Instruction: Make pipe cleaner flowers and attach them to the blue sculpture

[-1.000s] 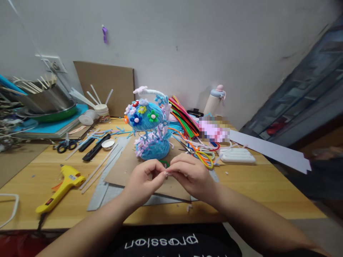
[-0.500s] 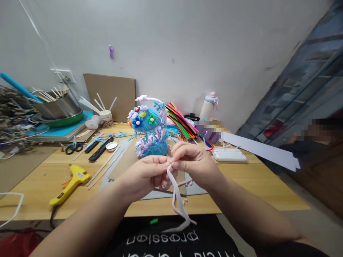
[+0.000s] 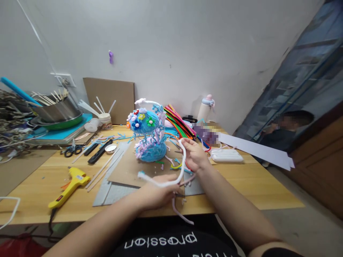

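My right hand (image 3: 197,155) pinches the upper end of a white fuzzy pipe cleaner (image 3: 184,160). The stem curves down and left across my left hand (image 3: 160,192), its free end blurred over the cardboard. My left hand is low at the table's front, its fingers partly hidden behind the stem, so their grip is unclear. By its fingertips shows a dark, thin metal piece (image 3: 180,195). A pale pink pipe cleaner (image 3: 182,215) hangs below that hand. Beyond stands a blue fuzzy decoration (image 3: 150,151) with a domed top, small colourful flowers and an arched white stem.
A yellow glue gun (image 3: 71,187) lies at left, with black-handled scissors (image 3: 73,150) behind it. Colourful pipe cleaners (image 3: 178,121) lie at the back near a bottle (image 3: 206,109). A white case (image 3: 226,156) is at right. Another person (image 3: 286,130) is at far right.
My hands have come apart. My right hand has moved up and right with the white pipe cleaner's end; my left hand has dropped toward the table edge. The stem has swung up.
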`<control>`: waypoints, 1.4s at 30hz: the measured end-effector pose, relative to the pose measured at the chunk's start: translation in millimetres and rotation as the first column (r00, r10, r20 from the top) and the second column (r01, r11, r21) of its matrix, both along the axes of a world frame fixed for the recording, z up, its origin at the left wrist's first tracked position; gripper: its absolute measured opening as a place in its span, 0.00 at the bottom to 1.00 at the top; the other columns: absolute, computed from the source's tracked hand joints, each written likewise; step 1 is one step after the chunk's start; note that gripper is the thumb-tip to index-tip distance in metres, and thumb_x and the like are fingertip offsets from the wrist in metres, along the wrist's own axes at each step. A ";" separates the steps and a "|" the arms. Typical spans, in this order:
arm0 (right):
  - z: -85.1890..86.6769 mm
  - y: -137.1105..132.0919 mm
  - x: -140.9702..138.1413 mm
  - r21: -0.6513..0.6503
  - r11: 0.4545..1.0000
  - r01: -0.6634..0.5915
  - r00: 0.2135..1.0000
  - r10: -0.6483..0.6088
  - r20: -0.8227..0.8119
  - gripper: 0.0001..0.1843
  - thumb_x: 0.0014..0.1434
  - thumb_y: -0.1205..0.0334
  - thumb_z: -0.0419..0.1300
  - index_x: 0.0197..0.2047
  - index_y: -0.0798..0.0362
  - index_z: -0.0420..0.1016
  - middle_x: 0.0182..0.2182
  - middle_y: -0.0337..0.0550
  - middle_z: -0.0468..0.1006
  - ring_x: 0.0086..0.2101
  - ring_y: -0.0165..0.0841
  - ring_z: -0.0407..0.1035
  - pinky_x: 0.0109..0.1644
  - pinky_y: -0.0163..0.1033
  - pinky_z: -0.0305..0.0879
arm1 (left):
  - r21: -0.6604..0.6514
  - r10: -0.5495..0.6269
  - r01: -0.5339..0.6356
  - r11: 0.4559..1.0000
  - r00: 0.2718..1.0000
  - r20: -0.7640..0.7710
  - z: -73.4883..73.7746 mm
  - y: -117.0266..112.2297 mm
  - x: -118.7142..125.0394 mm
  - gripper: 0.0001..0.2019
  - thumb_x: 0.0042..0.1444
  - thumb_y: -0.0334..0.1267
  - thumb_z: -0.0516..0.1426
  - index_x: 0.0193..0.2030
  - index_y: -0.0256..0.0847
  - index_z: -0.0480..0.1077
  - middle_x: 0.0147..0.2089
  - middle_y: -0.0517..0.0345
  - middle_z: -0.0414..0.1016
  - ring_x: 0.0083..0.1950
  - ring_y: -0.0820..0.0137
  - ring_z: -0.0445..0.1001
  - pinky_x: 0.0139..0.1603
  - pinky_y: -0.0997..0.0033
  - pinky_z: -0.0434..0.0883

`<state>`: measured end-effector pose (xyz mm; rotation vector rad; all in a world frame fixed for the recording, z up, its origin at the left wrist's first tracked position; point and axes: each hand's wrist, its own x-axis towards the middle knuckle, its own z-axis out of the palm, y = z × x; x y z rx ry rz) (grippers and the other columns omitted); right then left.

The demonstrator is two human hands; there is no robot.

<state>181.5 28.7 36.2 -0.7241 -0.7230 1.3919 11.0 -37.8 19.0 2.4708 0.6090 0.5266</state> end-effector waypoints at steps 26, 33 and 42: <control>-35.8 92.7 134.8 0.171 0.964 0.202 0.807 -0.263 0.529 0.21 0.34 0.50 0.70 0.28 0.55 0.73 0.21 0.35 0.72 0.21 0.26 0.64 0.26 0.33 0.61 | 0.036 0.300 -0.301 0.953 0.953 0.049 -19.5 34.4 9.9 0.17 0.52 0.28 0.54 0.49 0.42 0.66 0.60 0.48 0.58 0.62 0.62 0.59 0.61 0.60 0.60; -59.2 143.3 139.9 0.225 0.952 0.206 0.661 -0.305 0.685 0.19 0.34 0.50 0.68 0.27 0.55 0.74 0.23 0.39 0.75 0.25 0.31 0.66 0.33 0.37 0.62 | 0.033 0.285 -0.288 0.957 0.956 0.068 -10.2 23.5 3.0 0.17 0.52 0.28 0.54 0.48 0.43 0.67 0.59 0.49 0.60 0.60 0.62 0.61 0.60 0.60 0.62; -73.1 148.5 141.5 0.258 0.945 0.203 0.597 -0.328 0.732 0.18 0.36 0.49 0.67 0.26 0.55 0.74 0.22 0.39 0.75 0.25 0.32 0.66 0.35 0.39 0.63 | 0.001 0.223 -0.223 0.975 0.973 0.054 -10.8 20.3 -2.5 0.13 0.53 0.28 0.53 0.45 0.41 0.68 0.58 0.49 0.61 0.59 0.65 0.62 0.60 0.63 0.62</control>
